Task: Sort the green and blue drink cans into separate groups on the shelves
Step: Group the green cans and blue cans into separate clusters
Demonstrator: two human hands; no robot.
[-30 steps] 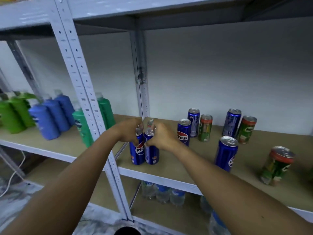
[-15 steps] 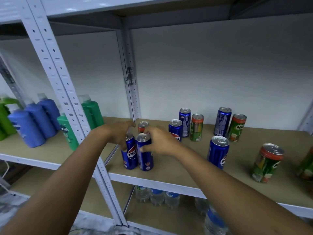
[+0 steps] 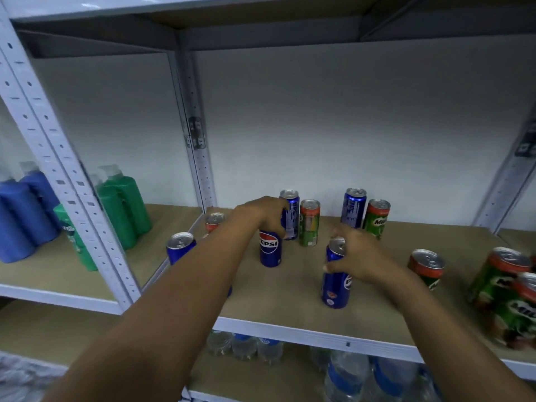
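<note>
Blue and green drink cans stand mixed on the brown shelf board (image 3: 290, 303). My left hand (image 3: 261, 216) is closed over the top of an upright blue Pepsi can (image 3: 270, 250). My right hand (image 3: 355, 256) grips the top of another blue can (image 3: 336, 285) nearer the front edge. Behind stand a blue can (image 3: 291, 219), a green can (image 3: 309, 226), a blue can (image 3: 353, 208) and a green Milo can (image 3: 376, 220). One more blue can (image 3: 179, 246) at the left is partly hidden by my left arm. Green Milo cans (image 3: 426, 269) (image 3: 499, 281) cluster at the right.
A perforated white upright (image 3: 66, 181) divides this bay from the left one, where blue bottles (image 3: 20, 216) and green bottles (image 3: 121, 207) stand. A red-topped can (image 3: 214, 221) sits near the rear post. Water bottles (image 3: 345, 378) fill the shelf below.
Both hands let go of the pair of blue cans at the left front and moved right, each closing on a different blue can. The view shifted right.
</note>
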